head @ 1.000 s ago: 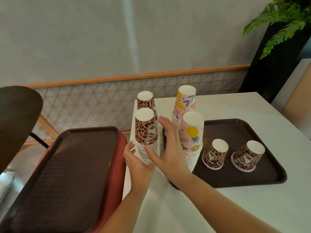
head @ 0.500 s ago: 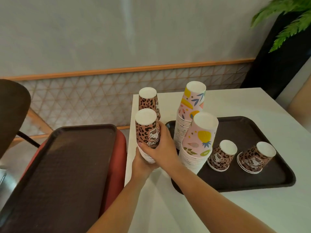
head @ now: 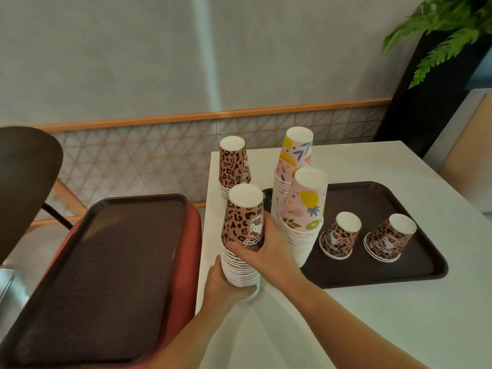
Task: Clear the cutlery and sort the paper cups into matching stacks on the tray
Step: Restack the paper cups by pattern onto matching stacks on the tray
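Stack base (head: 243,282) hidden by left hand (head: 222,284)

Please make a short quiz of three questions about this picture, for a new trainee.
1. True or false: both hands hold the near leopard stack.
2. How many short leopard stacks sit on the dark tray?
3. Which hand grips the near leopard stack at its base: A) left hand B) right hand?

Key: 1 true; 2 two, one beside the other; 3 A.
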Demonstrator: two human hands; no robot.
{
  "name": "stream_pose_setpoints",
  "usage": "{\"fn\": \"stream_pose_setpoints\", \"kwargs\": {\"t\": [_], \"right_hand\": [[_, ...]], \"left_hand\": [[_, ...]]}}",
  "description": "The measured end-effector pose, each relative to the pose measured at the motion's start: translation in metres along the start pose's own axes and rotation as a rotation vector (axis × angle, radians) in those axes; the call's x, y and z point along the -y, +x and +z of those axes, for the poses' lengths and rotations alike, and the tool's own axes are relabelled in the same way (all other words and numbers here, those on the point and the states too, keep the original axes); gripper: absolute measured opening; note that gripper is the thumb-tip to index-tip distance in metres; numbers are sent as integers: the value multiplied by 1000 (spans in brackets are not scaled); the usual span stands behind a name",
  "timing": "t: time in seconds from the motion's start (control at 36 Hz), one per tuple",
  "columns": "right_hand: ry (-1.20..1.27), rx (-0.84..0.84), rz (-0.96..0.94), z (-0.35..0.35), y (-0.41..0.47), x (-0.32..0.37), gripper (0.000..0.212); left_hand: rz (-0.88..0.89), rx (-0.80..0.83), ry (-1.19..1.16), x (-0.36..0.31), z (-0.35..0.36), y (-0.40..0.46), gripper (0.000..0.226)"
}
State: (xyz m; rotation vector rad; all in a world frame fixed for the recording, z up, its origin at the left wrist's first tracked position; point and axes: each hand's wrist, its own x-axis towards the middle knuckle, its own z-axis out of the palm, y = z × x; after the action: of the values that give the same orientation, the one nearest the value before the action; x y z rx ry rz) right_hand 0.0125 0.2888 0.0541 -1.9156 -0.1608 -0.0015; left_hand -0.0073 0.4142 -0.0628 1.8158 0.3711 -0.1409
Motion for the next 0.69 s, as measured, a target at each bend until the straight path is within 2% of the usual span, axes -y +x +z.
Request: {"fn": "stream_pose_setpoints", "kwargs": {"t": [0.14,0.39,0.53,0.64,0.69], "right_hand": [[7,33,19,-21,-33,4,75],[2,37,71,-70,-71,0,59],[24,103,86,-104,-74,0,63],[63,97,48,-132,-71,-1,55],[63,98,30,-147,-68,-2,53]], "left_hand": [[47,26,9,-3,11,-37,85],[95,201,-125,-26,44,-85,82],[92,217,-141,-36,70,-96,85],[120,198,-137,-47,95,-98,83],[112,180,-117,-52,109,-99,91]]}}
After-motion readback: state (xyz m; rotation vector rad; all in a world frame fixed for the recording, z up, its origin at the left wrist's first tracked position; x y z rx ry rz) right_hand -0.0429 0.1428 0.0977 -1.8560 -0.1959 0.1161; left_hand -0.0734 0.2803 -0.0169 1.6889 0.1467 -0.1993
